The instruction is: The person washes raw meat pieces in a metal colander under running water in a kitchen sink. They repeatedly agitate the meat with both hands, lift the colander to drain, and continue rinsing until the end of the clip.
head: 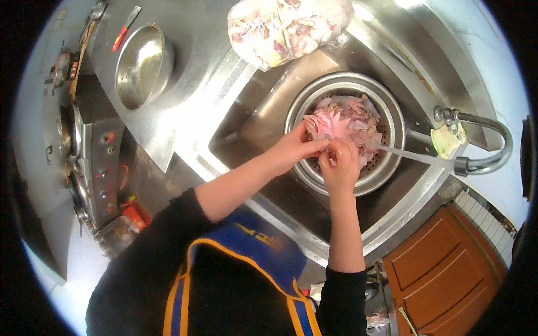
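A perforated metal colander [395,122] stands in the steel sink, with pale pink raw meat pieces [357,111] heaped inside. Above its near left part my left hand [298,147] grips a piece of pink raw meat [325,122] with layered, frilled edges. My right hand [340,157] is close beside it, fingertips bent against the lower edge of the same piece. What lies under the fingers is hidden. From the curved metal faucet [483,166] at the right, a stream of water [414,154] runs into the colander.
A clear plastic bag of raw meat [290,31] rests on the sink's far edge. On the steel counter at left are an empty metal bowl [141,69] and a red-handled knife [126,29]. A green and yellow sponge [447,138] lies by the faucet base. Stove burners [77,185] stand far left.
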### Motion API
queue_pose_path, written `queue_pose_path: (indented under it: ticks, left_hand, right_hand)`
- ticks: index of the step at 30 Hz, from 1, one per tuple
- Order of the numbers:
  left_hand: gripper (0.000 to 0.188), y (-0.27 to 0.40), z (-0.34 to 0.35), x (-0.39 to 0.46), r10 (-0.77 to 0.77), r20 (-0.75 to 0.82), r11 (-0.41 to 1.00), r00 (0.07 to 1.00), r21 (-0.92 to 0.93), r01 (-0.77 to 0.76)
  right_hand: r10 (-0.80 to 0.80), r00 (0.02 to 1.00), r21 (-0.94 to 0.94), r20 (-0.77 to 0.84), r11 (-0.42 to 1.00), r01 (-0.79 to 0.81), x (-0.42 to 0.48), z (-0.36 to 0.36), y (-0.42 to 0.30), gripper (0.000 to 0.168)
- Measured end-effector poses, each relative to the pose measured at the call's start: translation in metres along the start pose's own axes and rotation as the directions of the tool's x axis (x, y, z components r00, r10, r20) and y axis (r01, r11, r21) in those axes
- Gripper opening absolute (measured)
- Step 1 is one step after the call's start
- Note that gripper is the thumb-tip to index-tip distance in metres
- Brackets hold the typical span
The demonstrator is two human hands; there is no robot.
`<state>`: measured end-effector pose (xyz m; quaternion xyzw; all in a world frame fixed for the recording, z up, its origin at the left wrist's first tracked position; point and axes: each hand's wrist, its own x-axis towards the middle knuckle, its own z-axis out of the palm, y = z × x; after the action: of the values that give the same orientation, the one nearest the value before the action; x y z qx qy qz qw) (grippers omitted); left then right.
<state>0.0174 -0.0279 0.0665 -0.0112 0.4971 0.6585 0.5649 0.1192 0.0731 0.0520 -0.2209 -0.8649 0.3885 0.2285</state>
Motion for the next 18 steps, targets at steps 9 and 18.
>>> queue_pose_path:
  ticks: [9, 18]
  left_hand:
    - [0.04, 0.02, 0.004, -0.05, 0.145, 0.118, 0.988, 0.982, -0.073, -0.137]
    - [0.064, 0.031, 0.014, -0.087, 0.328, 0.242, 0.932, 0.913, 0.073, -0.354]
  right_hand:
    - [-0.066, 0.978, 0.291, -0.2, 0.949, 0.124, 0.0, -0.037, -0.066, 0.019]
    - [-0.138, 0.985, 0.252, -0.101, 0.954, 0.159, -0.011, -0.051, -0.09, 0.021]
